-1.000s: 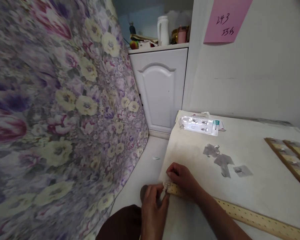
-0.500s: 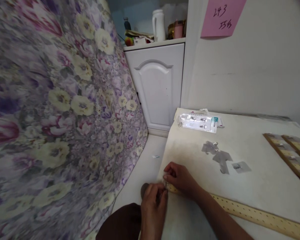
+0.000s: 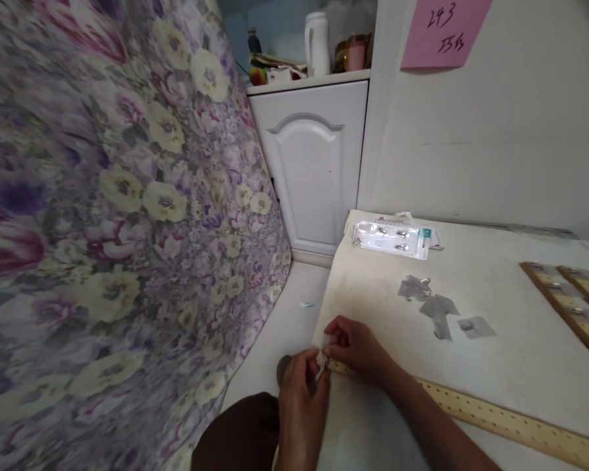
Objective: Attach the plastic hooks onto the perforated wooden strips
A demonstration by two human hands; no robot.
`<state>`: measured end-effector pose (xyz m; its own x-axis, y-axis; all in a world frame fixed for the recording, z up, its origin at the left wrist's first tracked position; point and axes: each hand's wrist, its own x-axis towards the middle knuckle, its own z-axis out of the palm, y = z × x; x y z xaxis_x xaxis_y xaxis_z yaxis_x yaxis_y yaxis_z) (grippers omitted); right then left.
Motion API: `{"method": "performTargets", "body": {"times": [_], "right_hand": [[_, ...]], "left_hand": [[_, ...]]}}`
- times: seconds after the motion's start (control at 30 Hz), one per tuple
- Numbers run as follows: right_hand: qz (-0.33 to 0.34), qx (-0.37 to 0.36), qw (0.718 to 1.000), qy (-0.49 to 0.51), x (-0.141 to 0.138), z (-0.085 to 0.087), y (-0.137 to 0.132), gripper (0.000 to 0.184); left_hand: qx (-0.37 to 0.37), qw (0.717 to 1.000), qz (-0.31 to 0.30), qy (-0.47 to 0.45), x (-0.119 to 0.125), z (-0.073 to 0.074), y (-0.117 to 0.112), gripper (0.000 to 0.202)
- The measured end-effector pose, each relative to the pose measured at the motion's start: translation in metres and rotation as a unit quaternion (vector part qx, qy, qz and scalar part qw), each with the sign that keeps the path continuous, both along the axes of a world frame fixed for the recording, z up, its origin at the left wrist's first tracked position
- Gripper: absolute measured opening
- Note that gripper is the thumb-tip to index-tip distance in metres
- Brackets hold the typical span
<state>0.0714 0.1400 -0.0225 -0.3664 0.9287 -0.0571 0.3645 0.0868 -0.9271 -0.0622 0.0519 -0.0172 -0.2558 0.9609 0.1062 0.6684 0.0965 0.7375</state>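
Note:
At the near left edge of the table (image 3: 476,261), my left hand (image 3: 300,402) and my right hand (image 3: 357,350) meet over the left end of a long perforated light-wood strip (image 3: 510,418). Both hands are closed, thumbs and fingertips pinching around a small shiny piece (image 3: 326,362), mostly covered by the fingers. It looks clear and metallic; its exact kind is too small to tell. Beyond my right hand lie several clear film squares (image 3: 438,307) with small metal hooks on them. One separate square (image 3: 475,327) lies to their right.
A clear blister pack (image 3: 390,239) of metal hooks lies at the table's back left. Brown strips (image 3: 559,307) bearing hooks on squares are at the right. A floral curtain (image 3: 127,229) hangs at the left. A white cabinet (image 3: 314,176) stands behind, with a white jug (image 3: 317,44) on top.
My left hand's fingers have shifted up and opened slightly around the small piece. My right hand stays nearly in place. The whole view has shifted a little.

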Motion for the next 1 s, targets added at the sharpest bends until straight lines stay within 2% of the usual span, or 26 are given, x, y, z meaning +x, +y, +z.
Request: {"method": "performTargets", "body": {"times": [0.1, 0.23, 1.0], "right_hand": [[0.001, -0.001, 1.000, 0.000, 0.0002, -0.0017, -0.0004, 0.022], [0.004, -0.004, 1.000, 0.001, 0.0011, -0.0040, 0.0005, 0.023], [0.002, 0.004, 1.000, -0.006, 0.0014, -0.0017, 0.0000, 0.026]], "left_hand": [[0.010, 1.000, -0.012, -0.005, -0.0021, -0.0039, 0.0008, 0.024], [0.018, 0.999, -0.035, -0.009, -0.0031, -0.0063, 0.0014, 0.024], [0.031, 0.999, -0.045, 0.000, -0.0027, -0.0048, 0.0011, 0.024]]}}
